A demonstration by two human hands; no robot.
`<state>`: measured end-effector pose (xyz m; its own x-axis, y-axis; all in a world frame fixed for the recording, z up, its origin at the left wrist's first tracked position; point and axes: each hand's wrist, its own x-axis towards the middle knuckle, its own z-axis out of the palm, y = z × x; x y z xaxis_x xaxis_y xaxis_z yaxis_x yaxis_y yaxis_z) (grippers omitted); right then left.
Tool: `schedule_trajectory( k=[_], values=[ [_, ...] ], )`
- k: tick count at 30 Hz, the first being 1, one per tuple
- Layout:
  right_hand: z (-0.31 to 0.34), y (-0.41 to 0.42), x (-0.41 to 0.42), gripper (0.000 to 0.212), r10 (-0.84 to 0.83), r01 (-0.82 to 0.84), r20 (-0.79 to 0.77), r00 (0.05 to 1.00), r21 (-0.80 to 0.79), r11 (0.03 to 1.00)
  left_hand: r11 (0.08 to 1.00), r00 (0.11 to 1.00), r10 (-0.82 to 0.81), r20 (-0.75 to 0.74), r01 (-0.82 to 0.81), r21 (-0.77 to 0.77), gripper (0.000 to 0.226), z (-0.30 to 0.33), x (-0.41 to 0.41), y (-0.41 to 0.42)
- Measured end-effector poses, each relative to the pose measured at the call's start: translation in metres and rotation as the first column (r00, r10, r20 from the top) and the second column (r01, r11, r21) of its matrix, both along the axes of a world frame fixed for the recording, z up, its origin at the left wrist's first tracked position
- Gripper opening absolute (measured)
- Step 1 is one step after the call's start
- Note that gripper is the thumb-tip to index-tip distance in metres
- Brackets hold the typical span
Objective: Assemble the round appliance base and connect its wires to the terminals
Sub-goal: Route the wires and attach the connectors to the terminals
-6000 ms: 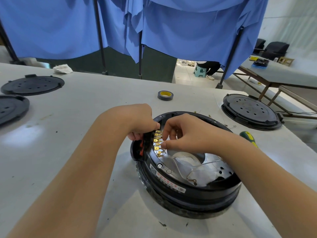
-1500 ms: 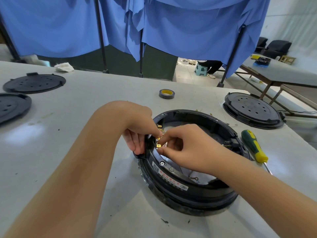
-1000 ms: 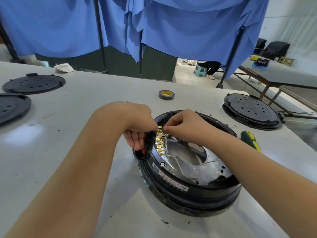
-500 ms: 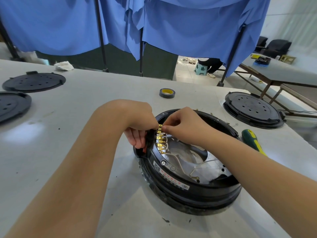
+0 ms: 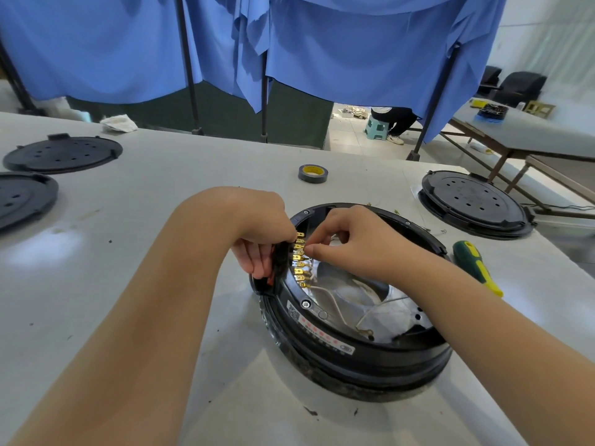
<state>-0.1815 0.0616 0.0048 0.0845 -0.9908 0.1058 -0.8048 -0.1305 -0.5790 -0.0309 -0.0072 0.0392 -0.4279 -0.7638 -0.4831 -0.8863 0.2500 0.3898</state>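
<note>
Round appliance base flat on the counter, left hand gripping the black terminal block at its rim, seemingly to brace it, right hand pinching a wire end at the brass terminals, apparently to seat it.

Black round appliance base with gold terminals and white wires. Green-and-yellow screwdriver on a pale grey bench. Blue curtains behind.
</note>
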Motion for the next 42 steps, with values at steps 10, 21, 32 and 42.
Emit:
schedule_trajectory(
  k=[10, 21, 32, 42],
  values=[
    [-0.0036, -0.0043, 0.0072, 0.007, -0.012, 0.012, -0.048, 0.999, -0.006, 1.0, 1.0, 1.0, 0.004, -0.012, -0.004, -0.001, 0.04, -0.0015, 0.0, -0.0023],
    [-0.006, -0.0059, 0.0084, 0.006, -0.015, 0.015, -0.023, 1.0, -0.004, 1.0, 1.0, 1.0, 0.0, 0.014, 0.0, -0.011, 0.04, -0.0015, -0.0012, -0.0024],
    [-0.0046, -0.0043, 0.0102, 0.012, -0.016, 0.016, -0.027, 1.0, -0.001, 1.0, 1.0, 0.999, -0.02, 0.028, 0.021, -0.02, 0.041, -0.0023, -0.0023, -0.0042],
    [0.0008, 0.0001, 0.0062, 0.004, -0.029, 0.029, -0.002, 1.0, -0.055, 0.998, 0.999, 1.0, -0.028, 0.005, 0.028, -0.017, 0.039, -0.0012, -0.0009, -0.0005]
  ],
)
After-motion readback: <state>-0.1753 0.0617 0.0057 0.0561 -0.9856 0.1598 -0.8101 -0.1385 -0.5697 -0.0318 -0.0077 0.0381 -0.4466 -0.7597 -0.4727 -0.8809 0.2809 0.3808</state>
